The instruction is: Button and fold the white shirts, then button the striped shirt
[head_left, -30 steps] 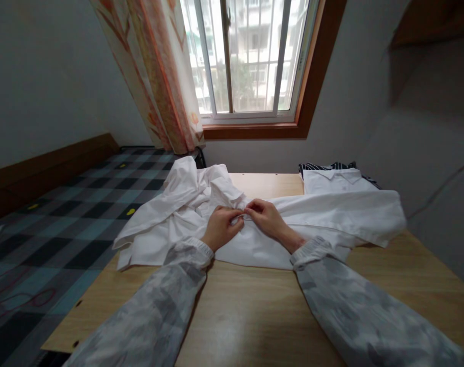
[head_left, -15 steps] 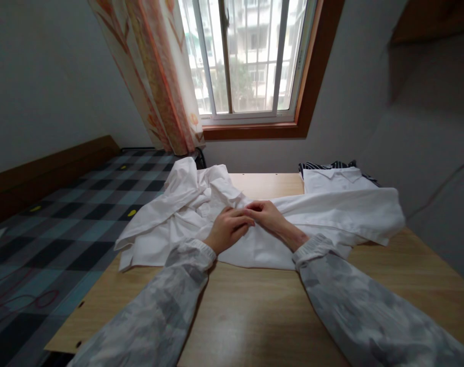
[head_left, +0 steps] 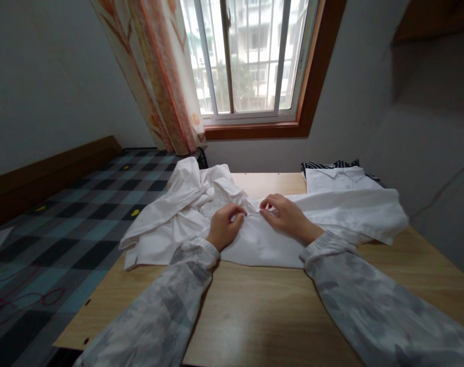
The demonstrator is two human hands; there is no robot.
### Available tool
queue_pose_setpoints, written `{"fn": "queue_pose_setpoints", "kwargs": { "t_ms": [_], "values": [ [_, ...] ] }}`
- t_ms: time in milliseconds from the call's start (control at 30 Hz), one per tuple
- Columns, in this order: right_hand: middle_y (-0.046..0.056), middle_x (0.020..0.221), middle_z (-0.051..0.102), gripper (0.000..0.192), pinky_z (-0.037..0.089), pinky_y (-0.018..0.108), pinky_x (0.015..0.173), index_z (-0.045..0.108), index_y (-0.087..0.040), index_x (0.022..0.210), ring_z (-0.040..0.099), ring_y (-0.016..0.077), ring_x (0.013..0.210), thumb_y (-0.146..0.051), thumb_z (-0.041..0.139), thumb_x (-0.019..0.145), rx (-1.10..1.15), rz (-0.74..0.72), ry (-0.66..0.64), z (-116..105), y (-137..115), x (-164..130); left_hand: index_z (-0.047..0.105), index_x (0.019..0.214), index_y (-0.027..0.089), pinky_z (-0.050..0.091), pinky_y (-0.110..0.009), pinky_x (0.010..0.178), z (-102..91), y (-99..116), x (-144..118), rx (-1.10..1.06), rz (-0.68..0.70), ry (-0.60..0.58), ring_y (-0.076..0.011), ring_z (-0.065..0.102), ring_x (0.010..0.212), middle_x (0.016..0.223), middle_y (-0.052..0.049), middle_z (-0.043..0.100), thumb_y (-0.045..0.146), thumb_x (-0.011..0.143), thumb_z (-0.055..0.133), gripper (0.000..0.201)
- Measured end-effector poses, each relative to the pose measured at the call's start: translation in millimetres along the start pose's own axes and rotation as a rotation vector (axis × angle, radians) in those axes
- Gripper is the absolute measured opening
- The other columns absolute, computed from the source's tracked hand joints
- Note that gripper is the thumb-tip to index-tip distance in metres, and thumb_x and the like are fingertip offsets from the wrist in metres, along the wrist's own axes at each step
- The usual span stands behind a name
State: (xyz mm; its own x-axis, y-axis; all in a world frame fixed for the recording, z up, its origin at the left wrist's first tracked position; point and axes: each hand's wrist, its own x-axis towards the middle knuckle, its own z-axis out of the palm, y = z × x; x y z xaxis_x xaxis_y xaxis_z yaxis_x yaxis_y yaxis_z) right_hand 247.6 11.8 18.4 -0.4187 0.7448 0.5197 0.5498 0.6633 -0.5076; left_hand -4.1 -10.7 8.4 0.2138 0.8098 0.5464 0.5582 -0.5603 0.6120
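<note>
A white shirt (head_left: 270, 250) lies crumpled across the table, bunched in folds on the left, with one sleeve-like length (head_left: 354, 214) stretched to the right. Near its middle, my left hand (head_left: 226, 225) is closed, thumb and fingertips pinching the cloth. My right hand (head_left: 289, 218) pinches the same shirt a short way to the right, its fingers curled. A small gap of white fabric shows between the two hands. Just what part of the shirt sits between the fingertips is too small to make out.
At the back right sits a folded white collared shirt (head_left: 334, 179) beside black-and-white striped cloth (head_left: 327, 165). The wooden table (head_left: 247, 306) borders a bed with a checked cover (head_left: 90, 224) on the left. A curtain (head_left: 159, 76) hangs by the window (head_left: 250, 66).
My hands have come apart from where they met, the right one moving right and the left one slightly left. The shirt lies nearly as before.
</note>
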Motion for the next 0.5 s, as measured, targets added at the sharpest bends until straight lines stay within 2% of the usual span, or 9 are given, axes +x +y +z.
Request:
{"fn": "queue_pose_setpoints", "kwargs": {
  "t_ms": [100,200,400,500],
  "values": [
    [0.009,0.100,0.074,0.009,0.048,0.040,0.092,0.074,-0.024,0.100,0.064,0.0274,0.097,-0.032,0.074,0.097,-0.161,-0.036,-0.039,-11.8,-2.0,-16.9,0.074,0.085,0.022,0.050,-0.031,0.075,0.6,-0.2,0.1,-0.007,-0.019,0.037,-0.0187,0.065,0.076,0.082,-0.002,0.073,0.017,0.090,0.058,0.017],
    [0.008,0.095,0.074,0.009,0.048,0.039,0.088,0.074,-0.024,0.095,0.064,0.0264,0.092,-0.029,0.070,0.102,-0.191,0.005,-0.025,-13.0,0.2,-26.2,0.069,0.080,0.022,0.049,-0.030,0.071,0.8,-0.3,0.5,-0.003,-0.015,0.072,-0.0177,0.063,0.072,0.077,0.000,0.070,0.017,0.090,0.059,0.015],
    [0.005,0.087,0.075,0.010,0.047,0.035,0.077,0.077,-0.024,0.091,0.066,0.0230,0.080,-0.028,0.073,0.100,-0.203,0.149,0.035,-11.1,4.5,-26.3,0.070,0.079,0.022,0.045,-0.030,0.067,-0.9,1.0,1.1,0.061,0.008,0.078,-0.0169,0.061,0.069,0.075,0.000,0.070,0.017,0.089,0.060,0.015],
    [0.006,0.088,0.076,0.011,0.046,0.035,0.075,0.078,-0.024,0.090,0.067,0.0241,0.082,-0.029,0.075,0.099,-0.259,0.118,-0.009,-15.7,4.1,-27.3,0.071,0.079,0.022,0.044,-0.030,0.065,-1.7,1.5,1.4,0.100,-0.007,0.073,-0.0170,0.060,0.068,0.075,-0.001,0.070,0.018,0.089,0.061,0.015]
  ]
}}
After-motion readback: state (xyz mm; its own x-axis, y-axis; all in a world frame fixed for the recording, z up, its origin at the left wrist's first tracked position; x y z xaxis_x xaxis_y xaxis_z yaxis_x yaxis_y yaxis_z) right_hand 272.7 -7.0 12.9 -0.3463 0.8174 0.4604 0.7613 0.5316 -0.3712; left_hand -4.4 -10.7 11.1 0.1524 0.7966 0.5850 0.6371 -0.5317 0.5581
